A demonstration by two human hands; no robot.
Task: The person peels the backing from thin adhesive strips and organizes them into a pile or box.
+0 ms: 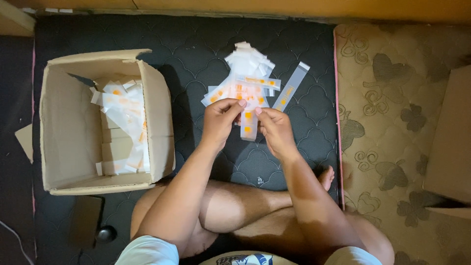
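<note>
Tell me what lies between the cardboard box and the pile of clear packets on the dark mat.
In the head view, only bare dark quilted mat lies between the cardboard box and the pile of clear packets. The left hand hovers nearer the person.

The quilted mat [196,54] is dark charcoal with a scalloped stitch pattern, the mattress [392,122] beside it tan with brown hearts and swirls, the cardboard box [64,122] plain brown, and the clear packets [248,86] white with orange marks.
</note>
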